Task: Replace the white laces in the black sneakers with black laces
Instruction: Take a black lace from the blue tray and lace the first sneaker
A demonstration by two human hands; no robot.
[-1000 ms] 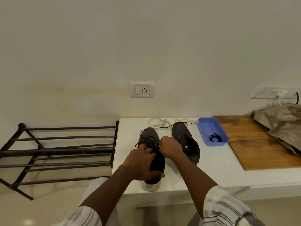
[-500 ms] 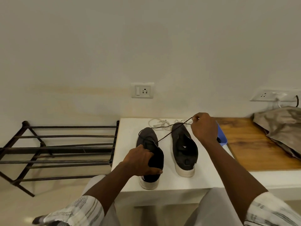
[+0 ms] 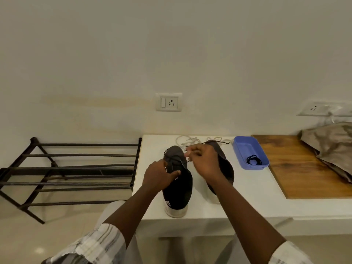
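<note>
1. Head view, the step: the person was threading a thin black lace point(image 3: 219, 142) through the eyelets of a black knit sneaker with a white sole point(image 3: 179, 191). The sneaker stood near the front edge of the white table point(image 3: 247, 199), heel towards them. To do it well, I'd judge, each crossing wants pulling snug and both ends kept even before the next eyelet.
2. Head view, the hands: the left hand point(image 3: 160, 177) lay over the sneaker's throat, its grip closed on the upper, thumb across the tongue, steadying it. The right hand point(image 3: 204, 165) hung above the toe end, its grip pinched together on the lace. The free end trailed back over the second black sneaker point(image 3: 227, 168).
3. Head view, the rest: loose white laces point(image 3: 187, 140) lay by the wall. A coiled black lace point(image 3: 253, 160) sat in a shallow blue plastic tray point(image 3: 244, 147).
</note>
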